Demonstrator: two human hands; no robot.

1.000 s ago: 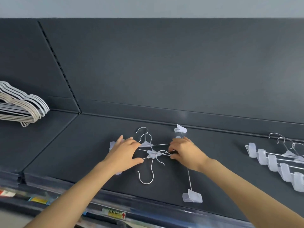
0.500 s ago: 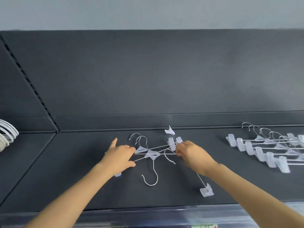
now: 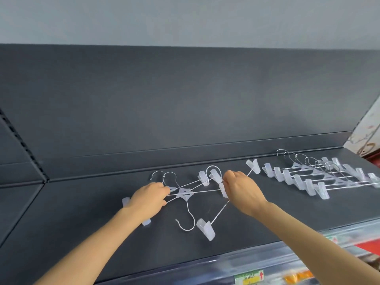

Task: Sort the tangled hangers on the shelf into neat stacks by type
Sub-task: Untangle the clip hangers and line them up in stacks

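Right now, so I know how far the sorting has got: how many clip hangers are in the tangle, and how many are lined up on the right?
Tangled clip hangers, counted by hooks: 4
Stacked clip hangers, counted by left-end clips: 6
Total: 10, all the same kind. The stacked hangers overlap, so their count is less certain.

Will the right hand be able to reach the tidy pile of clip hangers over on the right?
Probably yes: the tidy pile lies close by on open shelf, nothing over it, though the right hand now grips the tangled hangers.
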